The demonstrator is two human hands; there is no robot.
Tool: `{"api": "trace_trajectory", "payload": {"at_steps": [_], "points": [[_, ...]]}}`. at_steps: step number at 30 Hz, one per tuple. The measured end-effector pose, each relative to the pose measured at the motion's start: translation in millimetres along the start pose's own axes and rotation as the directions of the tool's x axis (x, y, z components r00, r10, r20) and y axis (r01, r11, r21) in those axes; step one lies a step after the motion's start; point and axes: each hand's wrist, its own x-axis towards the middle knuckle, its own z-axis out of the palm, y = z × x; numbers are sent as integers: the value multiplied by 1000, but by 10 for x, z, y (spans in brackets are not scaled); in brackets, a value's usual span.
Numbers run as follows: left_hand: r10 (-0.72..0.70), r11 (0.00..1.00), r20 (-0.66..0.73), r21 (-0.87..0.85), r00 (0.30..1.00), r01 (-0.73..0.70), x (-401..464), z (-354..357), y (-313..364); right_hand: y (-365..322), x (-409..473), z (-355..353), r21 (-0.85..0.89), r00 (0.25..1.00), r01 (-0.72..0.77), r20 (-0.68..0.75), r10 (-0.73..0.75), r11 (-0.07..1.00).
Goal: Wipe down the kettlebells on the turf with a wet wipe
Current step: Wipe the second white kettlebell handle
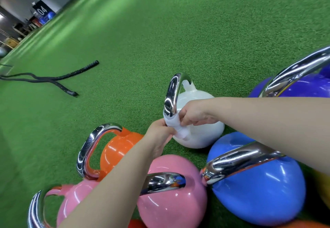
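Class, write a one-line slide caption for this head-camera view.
Both hands, left hand and right hand, wrap a wet wipe around the white kettlebell chrome handle on green turf.

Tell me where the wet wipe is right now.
In the head view, just below centre, the wet wipe is wrapped around the lower end of the white kettlebell's chrome handle, held between the left hand and the right hand.

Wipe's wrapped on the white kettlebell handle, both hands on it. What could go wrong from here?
1. Both hands (left hand, right hand) pull the white wet wipe around the chrome handle; nothing steadies the white round kettlebell, so it may tip.
2. The wipe could tear or slip off.
3. The pink kettlebell crowds the forearms.
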Motion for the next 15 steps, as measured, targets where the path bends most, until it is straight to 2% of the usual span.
{"api": "trace_trajectory", "payload": {"at_steps": [3,5,7,9,11,15], "points": [[-76,996,-15,53,997,77,12,73,-27,-26,32,76,-297,995,8,-93,-37,955],[-118,992,-51,42,992,121,13,124,-32,-77,13,113,-323,989,20,-130,-66,946],[-104,994,-81,26,991,107,4,134,-7,-122,-7,117,-300,995,5,-98,-36,954],[-49,997,-100,61,994,56,-46,115,41,-131,-19,73,-197,998,4,-58,-15,980],[29,995,-99,94,995,-20,-89,68,89,-143,-47,-18,-11,1000,17,-12,-17,1000],[202,959,-181,236,963,-157,-74,-23,304,-103,-44,-185,314,996,72,27,-85,947]]}}
